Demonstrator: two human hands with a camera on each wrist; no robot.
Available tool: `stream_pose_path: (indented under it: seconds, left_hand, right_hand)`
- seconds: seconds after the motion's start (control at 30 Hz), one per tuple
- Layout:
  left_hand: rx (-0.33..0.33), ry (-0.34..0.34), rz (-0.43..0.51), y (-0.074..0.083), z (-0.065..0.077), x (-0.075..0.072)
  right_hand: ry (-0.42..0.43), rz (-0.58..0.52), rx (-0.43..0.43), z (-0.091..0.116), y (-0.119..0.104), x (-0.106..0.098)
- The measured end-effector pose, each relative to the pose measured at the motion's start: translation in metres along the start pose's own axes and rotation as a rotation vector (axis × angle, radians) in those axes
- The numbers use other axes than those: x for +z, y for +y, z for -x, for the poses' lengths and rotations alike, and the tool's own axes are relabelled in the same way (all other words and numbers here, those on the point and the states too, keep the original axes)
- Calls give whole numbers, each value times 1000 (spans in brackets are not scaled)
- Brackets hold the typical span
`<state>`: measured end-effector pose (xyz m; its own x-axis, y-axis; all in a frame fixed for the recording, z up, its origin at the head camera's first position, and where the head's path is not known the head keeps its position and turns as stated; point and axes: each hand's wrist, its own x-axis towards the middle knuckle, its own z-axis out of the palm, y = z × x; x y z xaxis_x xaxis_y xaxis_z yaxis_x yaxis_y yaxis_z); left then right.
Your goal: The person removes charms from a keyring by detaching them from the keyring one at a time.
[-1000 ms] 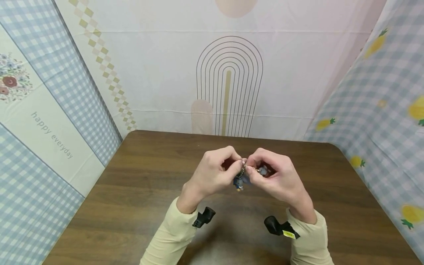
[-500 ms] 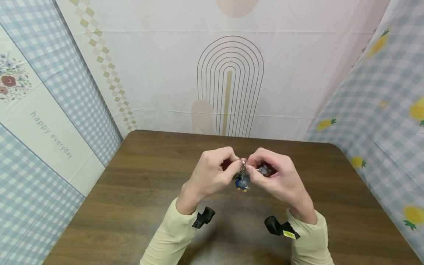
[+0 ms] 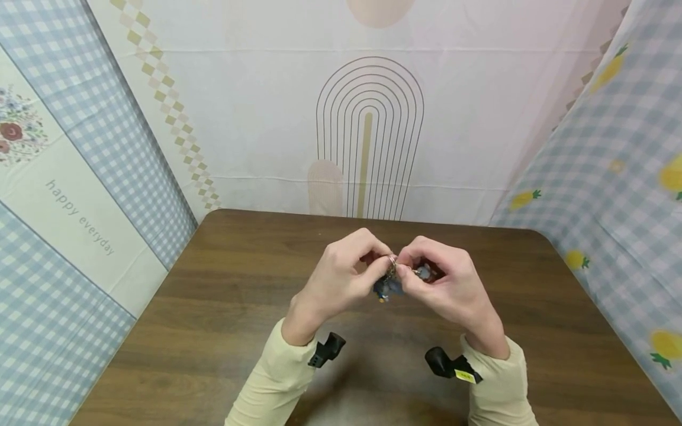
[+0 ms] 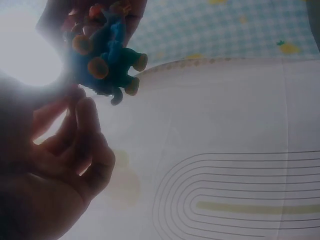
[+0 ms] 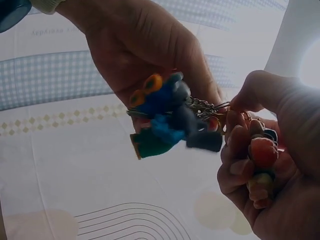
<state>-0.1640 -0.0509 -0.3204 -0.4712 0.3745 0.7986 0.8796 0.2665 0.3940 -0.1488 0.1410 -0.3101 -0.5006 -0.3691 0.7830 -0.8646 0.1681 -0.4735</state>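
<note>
Above the table, my left hand [image 3: 343, 269] pinches a metal key ring [image 3: 392, 260] between thumb and forefinger. From the ring hang several small toy figures on chains; a blue figure [image 3: 380, 288] dangles below it. The right wrist view shows this cluster with a grey-and-blue figure [image 5: 182, 112] and a green part [image 5: 152, 144]. My right hand [image 3: 447, 275] pinches metal at the ring, fingertips close to the left ones. A small keychain figure with an orange-red part [image 5: 264, 152] lies in its curled fingers. What exactly its fingertips pinch is partly hidden.
A dark wooden table [image 3: 224, 307] lies under the hands. Patterned cloths hang behind and at both sides, among them a white cloth [image 3: 256, 118] at the back. Each wrist wears a black camera [image 3: 327, 349]. Bright light glares in both wrist views.
The dangling blue figure swings and turns below the ring. My left forefinger has risen slightly and the ring has tilted a little; my right hand stays almost still.
</note>
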Motion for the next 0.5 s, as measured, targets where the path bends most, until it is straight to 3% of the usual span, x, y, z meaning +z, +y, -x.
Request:
stream_pose_path:
  seconds: [0.5]
  left_hand:
    - [-115, 20, -42, 2, 1, 0]
  right_hand:
    - [5, -36, 17, -1, 0, 3]
